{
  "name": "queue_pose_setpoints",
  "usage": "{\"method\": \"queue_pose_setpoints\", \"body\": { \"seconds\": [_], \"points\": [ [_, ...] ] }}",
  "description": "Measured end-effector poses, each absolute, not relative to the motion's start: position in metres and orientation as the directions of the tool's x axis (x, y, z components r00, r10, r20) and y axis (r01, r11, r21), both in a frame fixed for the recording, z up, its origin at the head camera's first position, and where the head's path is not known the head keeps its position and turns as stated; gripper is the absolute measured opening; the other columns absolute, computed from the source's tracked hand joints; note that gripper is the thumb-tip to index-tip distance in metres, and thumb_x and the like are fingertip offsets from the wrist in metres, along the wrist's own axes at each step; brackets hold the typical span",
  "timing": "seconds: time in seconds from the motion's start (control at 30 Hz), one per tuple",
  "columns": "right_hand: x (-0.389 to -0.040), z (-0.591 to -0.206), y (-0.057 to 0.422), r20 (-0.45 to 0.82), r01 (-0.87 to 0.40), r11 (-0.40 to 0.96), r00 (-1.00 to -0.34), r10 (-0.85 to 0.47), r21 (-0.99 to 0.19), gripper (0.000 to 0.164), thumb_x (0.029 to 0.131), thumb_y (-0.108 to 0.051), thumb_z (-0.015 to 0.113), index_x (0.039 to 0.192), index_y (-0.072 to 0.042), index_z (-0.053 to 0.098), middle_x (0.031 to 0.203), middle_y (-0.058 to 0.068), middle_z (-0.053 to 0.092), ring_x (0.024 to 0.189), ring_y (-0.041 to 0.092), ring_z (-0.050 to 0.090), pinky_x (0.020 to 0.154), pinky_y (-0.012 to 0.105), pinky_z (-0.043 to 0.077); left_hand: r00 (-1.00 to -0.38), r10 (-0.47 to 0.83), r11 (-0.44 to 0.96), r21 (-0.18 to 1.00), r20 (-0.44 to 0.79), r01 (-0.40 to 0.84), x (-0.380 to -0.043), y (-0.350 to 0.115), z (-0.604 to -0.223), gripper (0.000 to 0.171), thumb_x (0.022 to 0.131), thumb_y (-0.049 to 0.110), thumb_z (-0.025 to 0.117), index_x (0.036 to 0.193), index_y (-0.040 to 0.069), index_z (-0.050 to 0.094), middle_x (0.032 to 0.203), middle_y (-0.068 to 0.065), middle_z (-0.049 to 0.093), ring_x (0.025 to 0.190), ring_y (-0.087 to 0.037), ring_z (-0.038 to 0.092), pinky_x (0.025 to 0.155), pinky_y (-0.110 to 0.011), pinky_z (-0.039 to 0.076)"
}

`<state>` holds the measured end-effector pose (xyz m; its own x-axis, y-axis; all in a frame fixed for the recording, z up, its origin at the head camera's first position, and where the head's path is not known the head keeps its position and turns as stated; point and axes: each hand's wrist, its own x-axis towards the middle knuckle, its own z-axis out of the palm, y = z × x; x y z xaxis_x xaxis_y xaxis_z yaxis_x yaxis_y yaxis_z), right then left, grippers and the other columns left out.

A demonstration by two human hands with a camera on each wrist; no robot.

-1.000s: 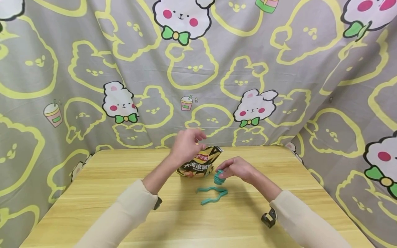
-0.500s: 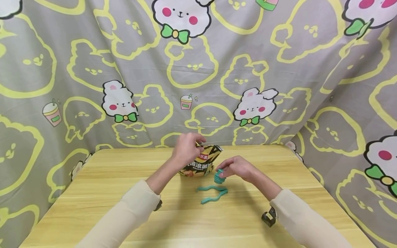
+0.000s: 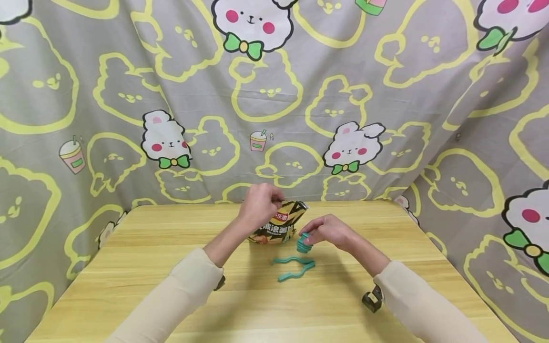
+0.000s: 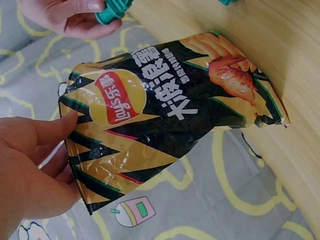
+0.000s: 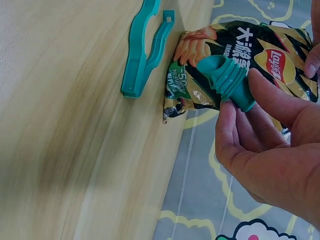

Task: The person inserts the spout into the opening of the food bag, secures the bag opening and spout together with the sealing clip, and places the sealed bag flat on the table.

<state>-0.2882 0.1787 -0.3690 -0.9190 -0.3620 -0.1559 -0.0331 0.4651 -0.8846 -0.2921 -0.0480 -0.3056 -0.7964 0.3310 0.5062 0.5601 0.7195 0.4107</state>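
Observation:
A black and yellow crisp bag (image 3: 279, 224) (image 4: 165, 120) (image 5: 240, 55) stands on the wooden table (image 3: 128, 286). My left hand (image 3: 259, 206) (image 4: 35, 170) pinches the bag's top edge between thumb and fingers. Just right of the bag, my right hand (image 3: 328, 231) (image 5: 265, 135) holds a small teal clip (image 3: 303, 243) (image 5: 227, 82) (image 4: 112, 10) in its fingertips. A second, longer teal clip (image 3: 295, 267) (image 5: 145, 55) lies open on the table in front of the bag, untouched.
A grey cloth with yellow and white cartoon animals (image 3: 274, 95) hangs behind and at both sides of the table. Cream sleeves (image 3: 171, 300) cover both forearms, and a black wrist mount (image 3: 371, 300) shows near the right sleeve.
My left hand has come down a little onto the bag's top and closed on it. The right hand with the small clip has hardly moved.

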Motion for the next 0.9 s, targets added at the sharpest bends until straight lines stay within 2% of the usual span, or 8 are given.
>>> {"method": "queue_pose_setpoints", "body": {
  "seconds": [0.57,0.9],
  "points": [
    [-0.29,-0.344,0.187,-0.128,-0.076,0.526,-0.931,-0.341,-0.847,0.026,0.084,-0.011,0.079,0.108,-0.001,0.077,0.1,0.008,0.076,0.095,0.018,0.067,0.097,0.044,0.054,-0.807,0.34,0.724,0.413,0.482,0.552,-0.292,-0.047,-0.304,0.02,0.083,-0.008,0.072,0.081,0.009,0.081,0.08,-0.002,0.078,0.08,-0.018,0.074,0.074,-0.035,0.061],
    [-0.294,-0.314,0.195,-0.094,-0.123,0.574,-0.938,-0.334,-0.81,0.03,0.086,-0.015,0.078,0.113,-0.002,0.075,0.111,0.009,0.073,0.103,0.024,0.063,0.103,0.049,0.048,-0.801,0.353,0.727,0.398,0.483,0.56,-0.292,-0.047,-0.302,0.02,0.084,-0.008,0.071,0.082,0.009,0.082,0.08,-0.002,0.078,0.079,-0.019,0.074,0.074,-0.036,0.061]
  ]
}}
